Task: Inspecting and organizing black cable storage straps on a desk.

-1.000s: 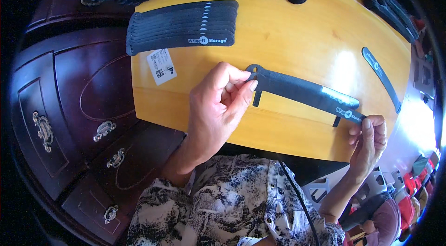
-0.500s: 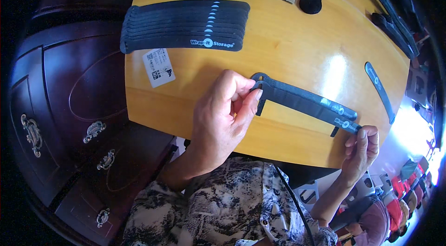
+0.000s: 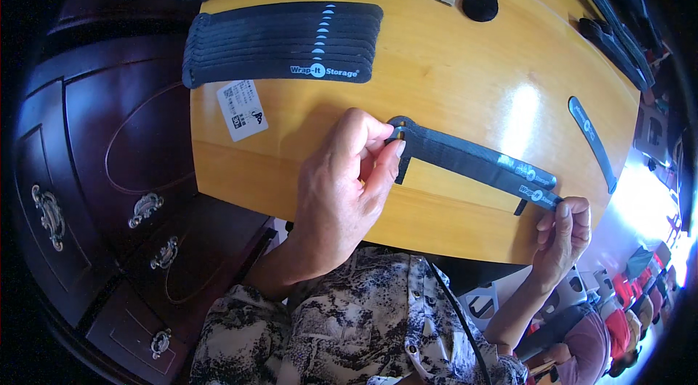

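- Still, as before, the left hand (image 3: pixel 336 192) pinches the black strap (image 3: pixel 480 175) by its holed end, nearest the fanned stack (image 3: pixel 280 39).
- Right hand (image 3: pixel 562 241) likewise pinches its farther tip.

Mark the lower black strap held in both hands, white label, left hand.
Lower black strap (image 3: pixel 472 170): head view, middle of its length.
White label (image 3: pixel 243 110): head view, centre of its face.
Left hand (image 3: pixel 340 173): head view, middle of the hand.

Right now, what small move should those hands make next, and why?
Probably lower the front black strap flat against the rear black strap. The left hand pinches the front one's holed end, the right hand holds its tip, and the straps already overlap, leaving a strip of the rear one showing.
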### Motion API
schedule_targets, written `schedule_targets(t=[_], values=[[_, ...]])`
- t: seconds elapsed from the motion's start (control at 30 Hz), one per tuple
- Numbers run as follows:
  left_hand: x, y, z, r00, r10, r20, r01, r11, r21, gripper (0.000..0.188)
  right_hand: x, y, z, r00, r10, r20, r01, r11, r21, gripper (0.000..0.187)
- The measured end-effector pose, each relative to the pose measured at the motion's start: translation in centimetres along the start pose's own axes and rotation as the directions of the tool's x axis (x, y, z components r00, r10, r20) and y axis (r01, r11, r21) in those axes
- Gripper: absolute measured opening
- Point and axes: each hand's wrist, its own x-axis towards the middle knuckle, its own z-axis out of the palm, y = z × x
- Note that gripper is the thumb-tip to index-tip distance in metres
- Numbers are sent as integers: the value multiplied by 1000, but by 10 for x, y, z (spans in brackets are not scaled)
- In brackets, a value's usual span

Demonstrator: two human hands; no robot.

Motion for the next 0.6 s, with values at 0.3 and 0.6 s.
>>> schedule_targets(t=[0.3,0.6], values=[[2,4,-3,1000,4,20,-6,998,63,18,0,0,2,1000,8,-5,-8,1000,-13,14],[3,8,0,999,-33,40,31,998,54,18,1,1,0,1000,22,-13,-23,999,-32,13]])
